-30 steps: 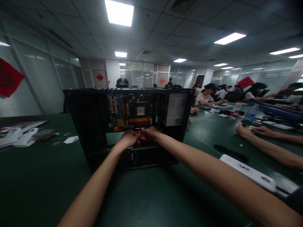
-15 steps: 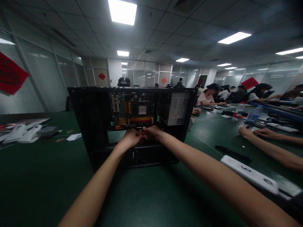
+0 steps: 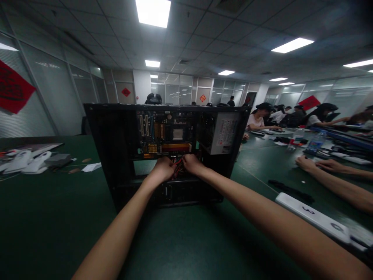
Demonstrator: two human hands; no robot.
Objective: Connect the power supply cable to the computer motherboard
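An open black computer case [image 3: 113, 155] stands on the green table [image 3: 52, 217] in front of me. Inside it I see the motherboard [image 3: 166, 134] and a grey power supply [image 3: 223, 134] at the right. My left hand [image 3: 163, 169] and my right hand [image 3: 190, 163] meet just below the motherboard. Both are closed around a bundle of red cables [image 3: 178, 168] that shows between them. What the fingertips grip is partly hidden by the backs of the hands.
A white numbered strip [image 3: 311, 216] and a black flat tool [image 3: 290, 186] lie at the right. Another person's forearms and hands [image 3: 317, 165] rest there. White devices and papers [image 3: 29, 161] lie at the far left. Several seated people work at the back right.
Both hands have dropped slightly inside the case and more of the red cables shows between them. The view has shifted a little to the left.
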